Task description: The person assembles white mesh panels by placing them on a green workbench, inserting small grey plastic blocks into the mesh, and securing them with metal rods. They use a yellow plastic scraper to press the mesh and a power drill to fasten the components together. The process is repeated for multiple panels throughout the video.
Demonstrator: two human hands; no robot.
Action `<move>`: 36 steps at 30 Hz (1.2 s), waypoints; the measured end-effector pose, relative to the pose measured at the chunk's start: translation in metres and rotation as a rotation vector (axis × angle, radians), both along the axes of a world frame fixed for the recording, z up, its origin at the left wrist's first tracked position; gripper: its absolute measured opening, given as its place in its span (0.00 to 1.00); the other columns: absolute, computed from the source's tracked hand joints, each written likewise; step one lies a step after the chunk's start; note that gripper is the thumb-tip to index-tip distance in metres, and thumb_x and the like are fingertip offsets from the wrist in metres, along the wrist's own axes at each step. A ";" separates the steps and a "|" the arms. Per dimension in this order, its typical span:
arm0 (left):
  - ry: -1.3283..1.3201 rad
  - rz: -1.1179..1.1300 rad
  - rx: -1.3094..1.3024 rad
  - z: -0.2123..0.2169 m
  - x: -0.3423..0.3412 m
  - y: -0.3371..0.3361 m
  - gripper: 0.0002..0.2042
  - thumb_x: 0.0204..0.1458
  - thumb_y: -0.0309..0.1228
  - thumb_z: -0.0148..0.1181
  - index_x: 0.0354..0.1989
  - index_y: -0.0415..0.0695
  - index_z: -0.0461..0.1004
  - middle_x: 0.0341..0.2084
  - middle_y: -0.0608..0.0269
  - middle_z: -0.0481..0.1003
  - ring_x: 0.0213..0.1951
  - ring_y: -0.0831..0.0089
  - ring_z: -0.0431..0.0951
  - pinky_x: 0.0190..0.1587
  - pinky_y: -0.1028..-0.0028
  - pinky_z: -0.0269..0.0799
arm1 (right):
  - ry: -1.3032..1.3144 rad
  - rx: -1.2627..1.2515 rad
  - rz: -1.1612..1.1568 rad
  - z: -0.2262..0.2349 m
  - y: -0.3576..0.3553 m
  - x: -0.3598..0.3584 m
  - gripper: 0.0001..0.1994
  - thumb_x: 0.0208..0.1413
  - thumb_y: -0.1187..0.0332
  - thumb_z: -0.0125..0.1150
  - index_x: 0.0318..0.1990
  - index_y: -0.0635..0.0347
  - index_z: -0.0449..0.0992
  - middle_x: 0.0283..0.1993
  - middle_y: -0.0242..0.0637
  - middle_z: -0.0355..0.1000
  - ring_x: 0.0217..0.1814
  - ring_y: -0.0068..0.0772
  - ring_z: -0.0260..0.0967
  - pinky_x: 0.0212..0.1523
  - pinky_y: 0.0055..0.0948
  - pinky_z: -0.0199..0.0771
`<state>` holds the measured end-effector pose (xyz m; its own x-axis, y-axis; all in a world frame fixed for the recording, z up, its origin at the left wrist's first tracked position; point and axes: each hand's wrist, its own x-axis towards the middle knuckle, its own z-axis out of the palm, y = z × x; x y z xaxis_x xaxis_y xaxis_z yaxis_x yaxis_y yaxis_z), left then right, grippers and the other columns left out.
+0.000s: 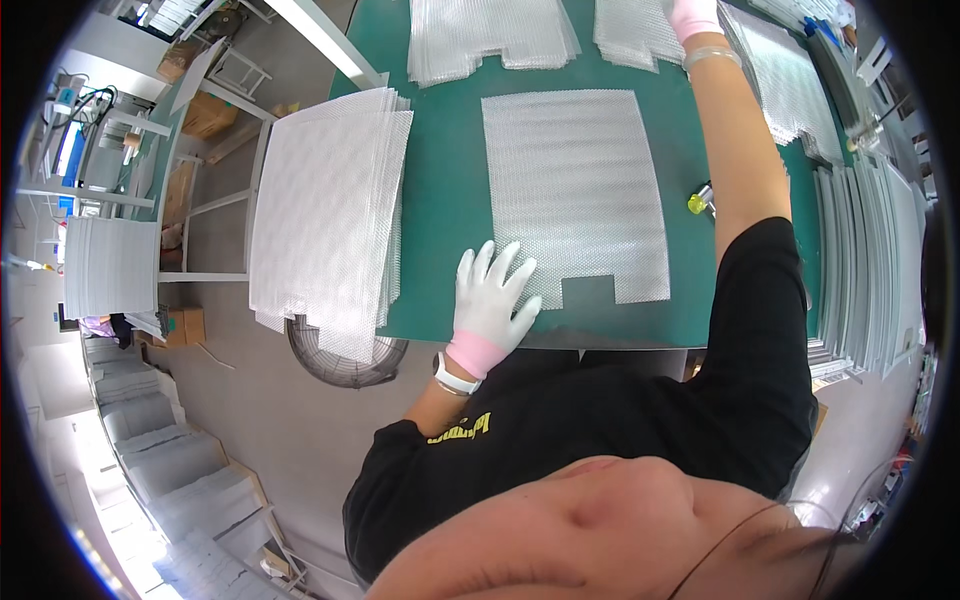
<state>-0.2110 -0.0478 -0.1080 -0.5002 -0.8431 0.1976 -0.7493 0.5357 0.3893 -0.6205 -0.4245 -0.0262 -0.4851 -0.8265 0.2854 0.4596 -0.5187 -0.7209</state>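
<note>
In front of me on the green table [450,200] lies a silvery, fine-patterned sheet [575,185] with a rectangular notch in its near edge. My left hand [490,305], in a white glove with a pink cuff, rests with spread fingers at the sheet's near left corner. Stretched far forward, my right hand [692,18] is at a stack of similar sheets [640,35] on the far side. Its glove cuff shows, but the fingers are cut off by the picture's upper edge, so what they hold is hidden.
More sheet stacks lie at the left [325,200], far middle [490,35] and far right [790,80]. The left stack overhangs the table edge. Under my right forearm sits a small yellow-and-metal tool [702,199]. Pale panels [865,260] stand at the right; a round fan [345,355] is below left.
</note>
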 end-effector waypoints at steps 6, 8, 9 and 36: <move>0.111 0.031 -0.017 0.000 0.001 -0.005 0.27 0.54 0.40 0.66 0.62 0.46 0.74 0.69 0.40 0.61 0.71 0.33 0.55 0.72 0.41 0.49 | 0.449 -0.044 0.257 0.014 0.136 0.015 0.29 0.64 0.70 0.59 0.72 0.60 0.62 0.67 0.47 0.69 0.69 0.42 0.68 0.68 0.41 0.69; 0.248 0.123 -0.328 0.009 0.004 -0.007 0.32 0.55 0.44 0.64 0.67 0.42 0.69 0.70 0.34 0.57 0.72 0.35 0.53 0.72 0.41 0.48 | 0.637 0.059 0.182 0.001 0.198 0.028 0.25 0.65 0.71 0.58 0.69 0.59 0.68 0.67 0.43 0.71 0.66 0.36 0.71 0.62 0.34 0.73; 0.434 0.172 -0.263 0.016 0.006 -0.010 0.36 0.57 0.46 0.63 0.70 0.40 0.64 0.70 0.34 0.57 0.71 0.37 0.57 0.72 0.43 0.52 | 0.603 0.174 0.244 -0.006 0.232 0.034 0.24 0.65 0.74 0.57 0.69 0.61 0.68 0.67 0.40 0.71 0.63 0.30 0.71 0.59 0.30 0.74; 0.102 0.274 0.112 -0.005 -0.025 -0.036 0.40 0.53 0.38 0.70 0.73 0.39 0.59 0.62 0.42 0.69 0.44 0.57 0.79 0.51 0.65 0.77 | 1.607 0.496 -0.022 -0.080 0.361 0.093 0.44 0.47 0.59 0.76 0.70 0.68 0.62 0.71 0.55 0.62 0.69 0.54 0.67 0.67 0.38 0.71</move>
<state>-0.2360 -0.0837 -0.1129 -0.2332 -0.9632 0.1338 -0.8139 0.2686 0.5151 -0.5272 -0.0638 -0.1057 0.0076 -0.9797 0.2005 -0.8569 -0.1097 -0.5037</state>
